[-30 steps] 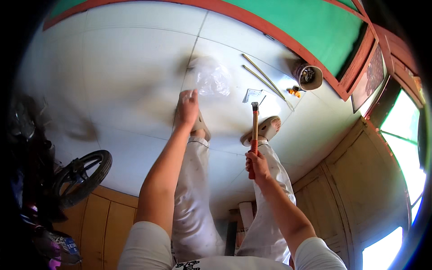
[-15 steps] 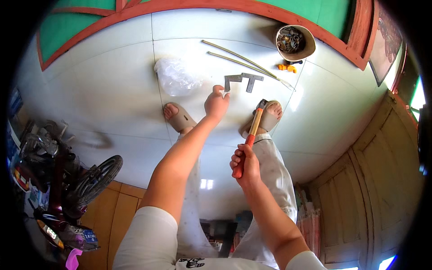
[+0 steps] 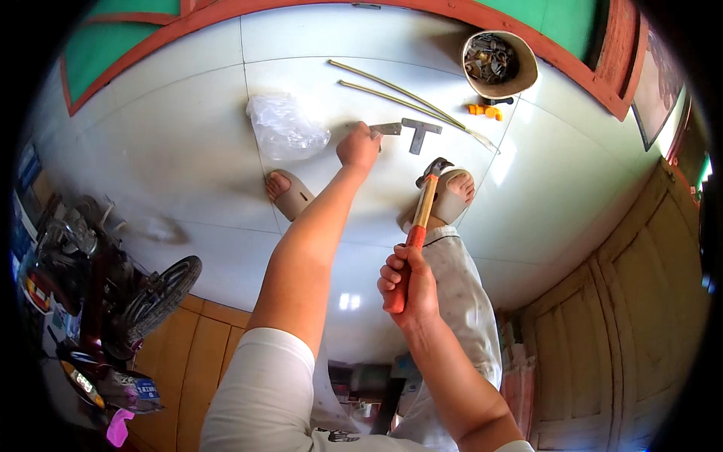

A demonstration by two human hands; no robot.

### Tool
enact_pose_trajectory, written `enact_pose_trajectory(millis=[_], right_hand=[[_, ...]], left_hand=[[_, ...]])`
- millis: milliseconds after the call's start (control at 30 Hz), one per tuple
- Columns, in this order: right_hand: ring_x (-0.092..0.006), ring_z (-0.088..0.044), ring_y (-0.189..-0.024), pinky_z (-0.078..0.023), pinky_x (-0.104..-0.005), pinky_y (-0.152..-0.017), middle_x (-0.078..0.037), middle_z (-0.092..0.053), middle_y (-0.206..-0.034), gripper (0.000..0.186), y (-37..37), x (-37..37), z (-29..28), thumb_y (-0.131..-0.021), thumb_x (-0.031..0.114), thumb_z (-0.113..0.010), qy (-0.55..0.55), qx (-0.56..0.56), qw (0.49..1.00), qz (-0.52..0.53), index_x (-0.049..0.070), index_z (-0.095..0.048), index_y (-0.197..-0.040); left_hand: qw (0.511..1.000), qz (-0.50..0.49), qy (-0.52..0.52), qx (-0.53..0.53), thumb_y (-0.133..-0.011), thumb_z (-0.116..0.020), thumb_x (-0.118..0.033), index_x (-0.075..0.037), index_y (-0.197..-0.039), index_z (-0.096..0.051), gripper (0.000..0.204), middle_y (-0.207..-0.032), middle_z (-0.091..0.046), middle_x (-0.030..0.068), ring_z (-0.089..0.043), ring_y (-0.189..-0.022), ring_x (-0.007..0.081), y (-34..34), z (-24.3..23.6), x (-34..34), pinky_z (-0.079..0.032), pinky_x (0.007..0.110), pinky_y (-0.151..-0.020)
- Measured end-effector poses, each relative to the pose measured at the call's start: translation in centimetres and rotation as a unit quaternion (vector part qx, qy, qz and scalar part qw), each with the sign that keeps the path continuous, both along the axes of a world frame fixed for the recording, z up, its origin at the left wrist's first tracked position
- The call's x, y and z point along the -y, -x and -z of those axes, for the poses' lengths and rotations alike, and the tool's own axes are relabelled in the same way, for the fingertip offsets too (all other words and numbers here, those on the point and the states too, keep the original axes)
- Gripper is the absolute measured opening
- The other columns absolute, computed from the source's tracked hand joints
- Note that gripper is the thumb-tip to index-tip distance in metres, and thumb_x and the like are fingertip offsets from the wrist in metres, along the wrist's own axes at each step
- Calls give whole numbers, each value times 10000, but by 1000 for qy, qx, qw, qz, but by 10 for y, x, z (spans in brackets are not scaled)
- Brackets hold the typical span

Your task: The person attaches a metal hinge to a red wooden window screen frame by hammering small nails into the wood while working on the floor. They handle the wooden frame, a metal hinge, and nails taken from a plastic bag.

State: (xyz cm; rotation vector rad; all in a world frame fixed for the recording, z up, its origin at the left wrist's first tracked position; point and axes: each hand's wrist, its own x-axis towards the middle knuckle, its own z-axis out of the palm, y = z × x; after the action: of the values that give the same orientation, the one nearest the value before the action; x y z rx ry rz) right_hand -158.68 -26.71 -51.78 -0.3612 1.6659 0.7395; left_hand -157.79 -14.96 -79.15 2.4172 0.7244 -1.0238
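Observation:
My left hand (image 3: 359, 147) reaches down to the white tiled floor (image 3: 181, 151) and pinches the end of a flat grey metal bracket (image 3: 388, 129). A second, T-shaped metal bracket (image 3: 419, 134) lies just right of it. My right hand (image 3: 407, 286) is closed around the red grip of a wooden-handled hammer (image 3: 422, 215), head pointing away over my right foot (image 3: 454, 194). My left foot (image 3: 285, 193) in a sandal stands beside my left forearm.
A crumpled clear plastic bag (image 3: 285, 128) lies left of the brackets. Two thin yellowish rods (image 3: 399, 94) run across the floor. A beige bucket of metal parts (image 3: 497, 64) stands far right, small orange pieces (image 3: 483, 111) below it. A motorbike (image 3: 90, 286) stands left; wooden doors (image 3: 625, 331) right.
My left hand moved from above the brackets down onto the left bracket and closed on it. The view swung so the floor items sit lower and more central. The hammer stays gripped.

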Motion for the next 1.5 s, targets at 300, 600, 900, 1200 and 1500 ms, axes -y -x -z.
enact_pose_trajectory(millis=[300,600,900,1200,1500], right_hand=[[-96,-395,-546,-349,-245,-484,11,-412,-681,146,4,-14,4,-824,155,-551,5,9,999,-44,115,-410,-822],[-99,-389,-545,-351,-251,-492,17,-402,-675,156,8,-25,6,-821,158,-562,-2,-3,999,-47,122,-410,-823],[-101,-395,-549,-351,-247,-491,18,-408,-684,142,10,-33,9,-816,154,-562,-2,1,998,-55,118,-428,-847],[-75,-376,-530,-352,-211,-450,25,-407,-690,152,8,-37,10,-841,122,-573,4,-12,999,-52,104,-428,-881],[-103,-420,-529,-345,-238,-426,15,-421,-663,139,24,-68,12,-828,156,-557,-1,19,992,-128,111,-426,-831]], left_hand=[[971,-152,183,35,-790,-658,-343,-17,-814,-664,328,-741,-661,150,-644,-737,310,14,-2,-22,-498,399,-688],[944,-124,306,13,-902,-538,-323,9,-870,-655,354,-681,-613,117,-573,-647,208,10,-25,-36,-441,359,-642],[970,-52,216,-98,-918,-463,-288,-12,-843,-623,327,-887,-627,175,-590,-862,333,14,-59,-43,-452,407,-775],[951,129,-35,280,-869,-577,-190,-89,-927,-668,147,-1390,-321,267,-371,-1210,470,-7,-146,-89,-337,499,-990],[874,-450,98,158,-936,-513,-286,-47,-940,-648,275,-1066,-598,163,-572,-953,296,7,-85,-195,-432,392,-882]])
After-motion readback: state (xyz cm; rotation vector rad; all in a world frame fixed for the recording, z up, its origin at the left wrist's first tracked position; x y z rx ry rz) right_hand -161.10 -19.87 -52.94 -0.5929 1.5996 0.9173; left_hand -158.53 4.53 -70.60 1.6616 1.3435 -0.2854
